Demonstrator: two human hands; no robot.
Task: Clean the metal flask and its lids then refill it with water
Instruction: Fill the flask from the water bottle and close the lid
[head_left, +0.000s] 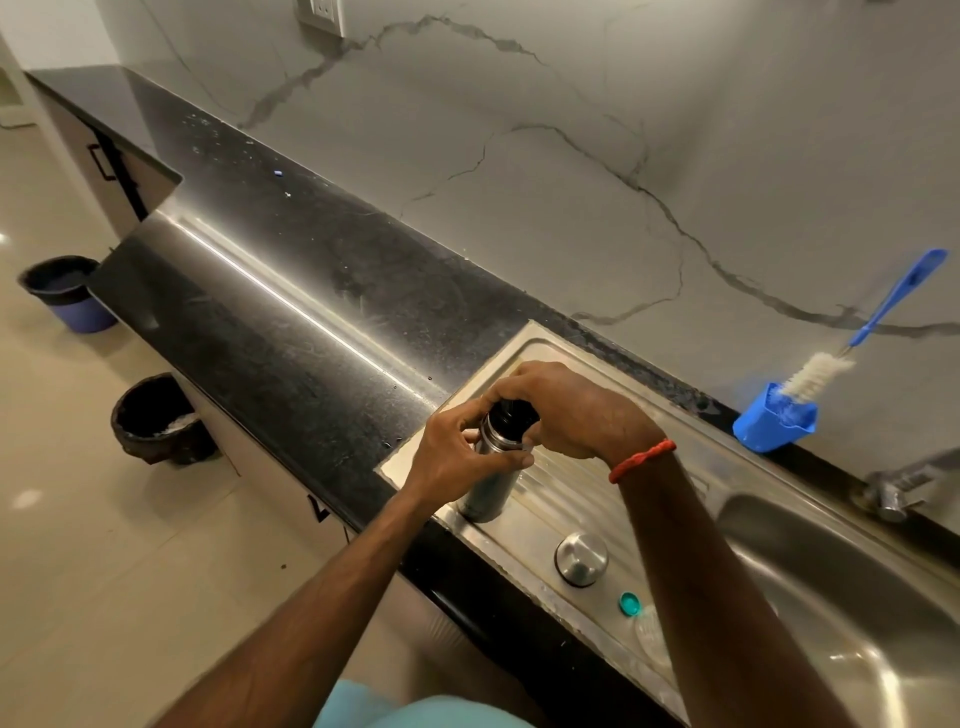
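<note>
Two loose bits nearest on drainboard (550, 499): teal cap (629, 603), steel lid (581, 558) just beyond it. Flask (488, 475) stands upright at drainboard's left end. Left hand (457, 452) fingers curled round its neck; right hand (566, 410) fingers clamped over black stopper (511, 414) on top. Farther back: brush (821, 374) in blue holder (766, 431) against wall, tap (893, 491) right.

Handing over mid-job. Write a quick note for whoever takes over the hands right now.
Left hand grips the flask, standing on the drainboard. Right hand grips its black lid, on the flask mouth. Metal cap is off, standing on the drainboard. Brush sits in its holder. Cannot tell whether washing is done; probably left: lid off, scrub, rinse, refill.
</note>
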